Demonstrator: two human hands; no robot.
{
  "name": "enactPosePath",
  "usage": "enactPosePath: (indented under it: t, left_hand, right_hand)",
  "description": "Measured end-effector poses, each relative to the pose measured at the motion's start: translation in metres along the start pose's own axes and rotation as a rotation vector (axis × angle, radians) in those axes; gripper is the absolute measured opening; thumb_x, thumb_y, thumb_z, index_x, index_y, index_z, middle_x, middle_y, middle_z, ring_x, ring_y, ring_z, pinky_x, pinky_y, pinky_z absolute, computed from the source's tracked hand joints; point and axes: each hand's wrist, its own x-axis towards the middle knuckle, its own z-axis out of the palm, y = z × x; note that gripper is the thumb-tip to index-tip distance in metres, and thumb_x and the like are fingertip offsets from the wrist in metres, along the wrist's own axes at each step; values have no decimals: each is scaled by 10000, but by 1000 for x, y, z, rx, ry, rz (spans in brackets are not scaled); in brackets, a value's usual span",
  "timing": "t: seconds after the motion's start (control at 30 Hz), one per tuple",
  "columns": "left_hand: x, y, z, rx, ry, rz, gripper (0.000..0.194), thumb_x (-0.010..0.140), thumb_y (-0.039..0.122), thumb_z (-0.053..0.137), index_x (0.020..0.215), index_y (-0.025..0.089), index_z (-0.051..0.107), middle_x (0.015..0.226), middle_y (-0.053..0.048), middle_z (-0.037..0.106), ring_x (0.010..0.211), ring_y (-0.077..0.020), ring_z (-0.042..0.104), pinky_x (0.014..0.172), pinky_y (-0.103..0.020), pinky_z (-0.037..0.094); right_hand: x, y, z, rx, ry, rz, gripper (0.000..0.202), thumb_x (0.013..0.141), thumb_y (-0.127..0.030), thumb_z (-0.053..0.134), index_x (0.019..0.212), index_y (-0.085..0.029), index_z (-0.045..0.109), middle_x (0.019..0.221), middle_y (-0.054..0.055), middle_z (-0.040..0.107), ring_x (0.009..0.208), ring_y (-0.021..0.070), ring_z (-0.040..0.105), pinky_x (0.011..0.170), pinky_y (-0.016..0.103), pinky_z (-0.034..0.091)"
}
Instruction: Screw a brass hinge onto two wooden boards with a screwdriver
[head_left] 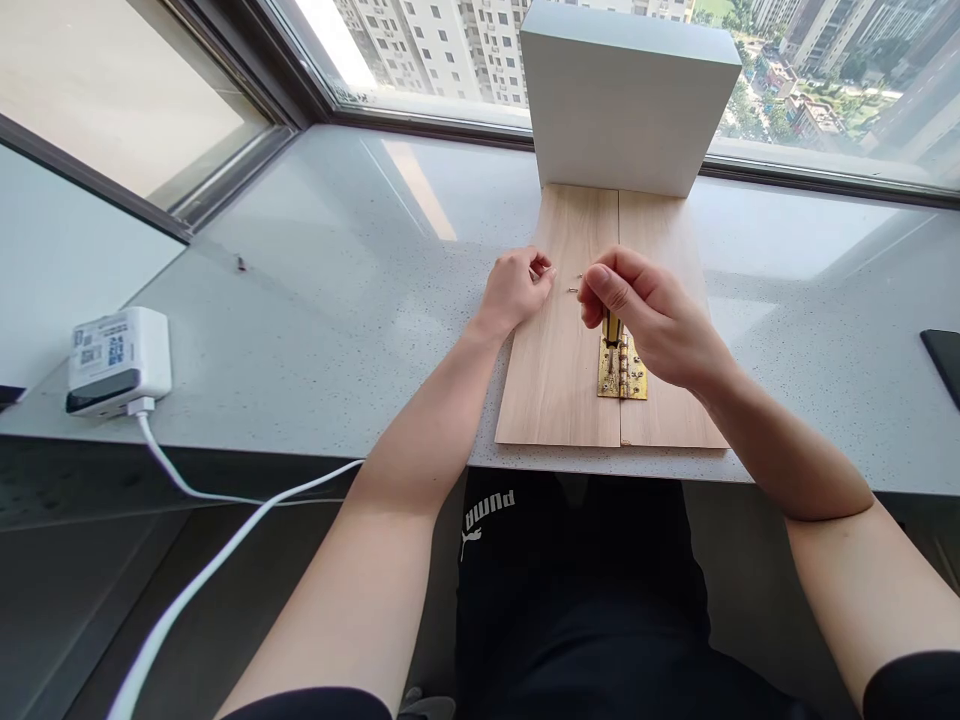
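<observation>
Landmark: gold-coloured rectangular metal hinge (pixel 634 384), lying across seam of two pale wood-grain boards (pixel 555 395) on speckled white counter (pixel 360 300). My right hand (pixel 649 308): closed round screwdriver with yellow-and-black handle (pixel 613 328), over hinge's left leaf; tip contact unclear. My left hand (pixel 519 288): fingers loosely curled, at boards' edge, left of hinge; whether gripping anything, cannot tell. Small metal screws (pixel 573 290), two visible: on boards, just beyond hinge, leftward. White rectangular box (pixel 622 120): well beyond hinge. White plastic block with cable (pixel 120 355): far left of hinge.
</observation>
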Motion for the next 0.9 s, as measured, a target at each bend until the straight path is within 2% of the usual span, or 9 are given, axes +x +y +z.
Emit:
enactPosePath:
  t: [0.13, 0.23, 0.37, 0.43, 0.47, 0.57, 0.7, 0.8, 0.9]
  left_hand:
    - [3, -2, 3, -10, 22, -12, 41, 1092, 179, 773, 1070, 206, 752, 1074, -74, 816, 965, -226, 705, 999, -424, 612]
    - [6, -6, 7, 17, 35, -2, 70, 1096, 194, 752, 1036, 230, 745, 1058, -68, 829, 965, -240, 727, 1027, -444, 621]
    - [7, -10, 10, 17, 48, -1, 55, 1090, 229, 744, 1044, 259, 733, 1094, -75, 844, 1017, -280, 765, 1028, -452, 630]
    - [6, -10, 10, 6, 49, -6, 61, 1093, 225, 745, 1044, 255, 728, 1093, -70, 838, 1027, -273, 760, 1032, -439, 627]
    - [6, -9, 9, 1, 48, -5, 63, 1097, 215, 747, 1045, 246, 728, 1090, -65, 834, 1020, -260, 751, 1034, -432, 622]
    - [4, -4, 7, -13, 41, -11, 84, 1097, 179, 750, 1029, 222, 728, 1058, -57, 814, 973, -224, 715, 1007, -420, 610]
    - [1, 2, 2, -55, 11, -35, 92, 1073, 155, 733, 1012, 222, 717, 1073, -71, 806, 963, -227, 708, 959, -427, 601]
    - [0, 3, 0, -64, -12, -51, 64, 1080, 172, 704, 1041, 221, 719, 1127, -74, 810, 1005, -228, 708, 974, -427, 592]
    - [0, -1, 1, -60, -15, -62, 41, 1101, 202, 696, 1076, 215, 726, 1142, -70, 808, 1022, -221, 707, 999, -414, 584]
  right_hand:
    - [-18, 1, 29, 23, 49, -45, 598, 1252, -735, 584, 875, -273, 538, 832, -24, 513, 769, 161, 459, 735, 336, 430]
    - [-27, 5, 44, 32, -51, -54, 686, 1235, -730, 622, 779, -274, 387, 733, -51, 358, 669, 136, 305, 616, 349, 257]
    - [-19, 5, 36, 129, -354, -10, 801, 1202, -636, 749, 691, -269, 253, 626, -94, 194, 563, 79, 132, 532, 355, 91]
    - [-8, 6, 22, 202, -587, 3, 797, 1184, -602, 796, 663, -264, 297, 601, -100, 232, 543, 70, 164, 514, 326, 139]
    - [-2, 7, 14, 239, -633, -2, 788, 1185, -602, 796, 657, -262, 321, 598, -100, 255, 542, 71, 187, 519, 315, 164]
    - [9, 8, -5, 200, -502, -65, 712, 1223, -682, 692, 699, -256, 468, 621, -76, 416, 563, 93, 343, 565, 300, 297]
    - [5, 0, -9, -40, -307, -14, 474, 1199, -658, 749, 995, -240, 666, 961, 14, 724, 888, 160, 628, 840, 316, 520]
    - [-6, -9, 4, -64, -188, 46, 363, 1230, -577, 699, 1097, -239, 674, 1070, 39, 743, 1020, 185, 681, 925, 343, 532]
    - [-16, -12, 20, -55, -77, 46, 246, 1242, -457, 614, 1104, -256, 645, 981, 1, 640, 911, 177, 601, 850, 354, 488]
